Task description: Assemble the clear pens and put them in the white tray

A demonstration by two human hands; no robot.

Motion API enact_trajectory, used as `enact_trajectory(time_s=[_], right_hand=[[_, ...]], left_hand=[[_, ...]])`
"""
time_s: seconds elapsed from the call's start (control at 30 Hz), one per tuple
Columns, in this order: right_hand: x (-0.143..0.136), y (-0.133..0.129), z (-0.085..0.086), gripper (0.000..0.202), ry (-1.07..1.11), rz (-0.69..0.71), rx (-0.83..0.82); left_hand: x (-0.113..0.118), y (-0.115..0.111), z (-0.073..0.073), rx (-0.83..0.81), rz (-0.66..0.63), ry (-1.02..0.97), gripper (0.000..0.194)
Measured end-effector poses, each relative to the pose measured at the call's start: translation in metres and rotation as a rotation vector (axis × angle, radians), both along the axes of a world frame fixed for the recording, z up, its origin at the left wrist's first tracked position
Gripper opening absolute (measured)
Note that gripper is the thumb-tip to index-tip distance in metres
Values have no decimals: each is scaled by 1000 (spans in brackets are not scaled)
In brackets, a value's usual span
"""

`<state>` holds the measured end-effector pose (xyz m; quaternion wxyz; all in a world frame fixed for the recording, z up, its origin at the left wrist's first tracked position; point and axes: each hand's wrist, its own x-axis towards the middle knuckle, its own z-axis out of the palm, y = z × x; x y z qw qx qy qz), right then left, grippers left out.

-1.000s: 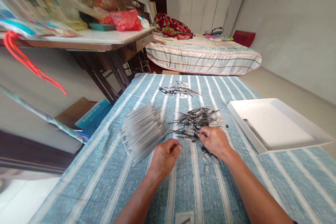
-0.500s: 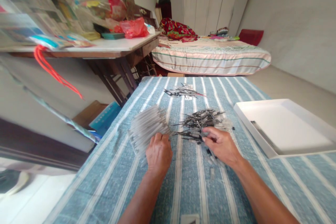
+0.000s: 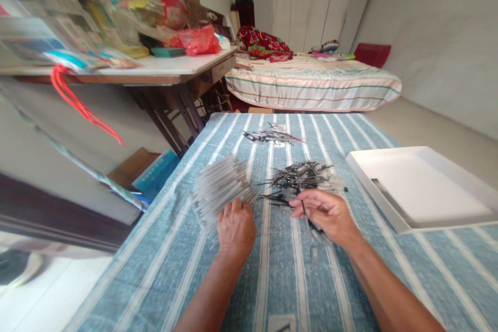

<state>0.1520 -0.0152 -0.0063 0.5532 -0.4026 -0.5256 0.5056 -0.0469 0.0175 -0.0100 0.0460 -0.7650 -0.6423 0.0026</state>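
Note:
On the striped cloth lies a pile of translucent pen barrels (image 3: pixel 221 181), laid side by side. My left hand (image 3: pixel 236 228) rests against the near right edge of these barrels with its fingers curled down; what is under the fingertips is hidden. My right hand (image 3: pixel 329 215) pinches a thin dark pen refill (image 3: pixel 304 210) between thumb and fingers, its length pointing up and away. Just beyond that hand spreads a tangled heap of black-filled refills (image 3: pixel 299 175) with pale plastic parts at its right. More loose dark and clear pieces lie partly covered beneath the right hand.
A shallow white box (image 3: pixel 436 187) stands on the right with dark slim sticks along its left wall. A smaller bunch of refills (image 3: pixel 272 136) lies at the far end of the blue striped cloth (image 3: pixel 187 280). A cluttered side table (image 3: pixel 187 65) borders the left.
My right hand has turned more palm-up and drawn slightly nearer, with the pinched refill now steeper. My left hand has barely shifted.

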Motion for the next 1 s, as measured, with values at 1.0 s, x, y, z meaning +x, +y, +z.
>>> enact_trajectory(time_s=[1.0], right_hand=[[-1,2,-3,9,268,-180,-13]], left_hand=[[12,-18,6,-267,-329,-983,7]])
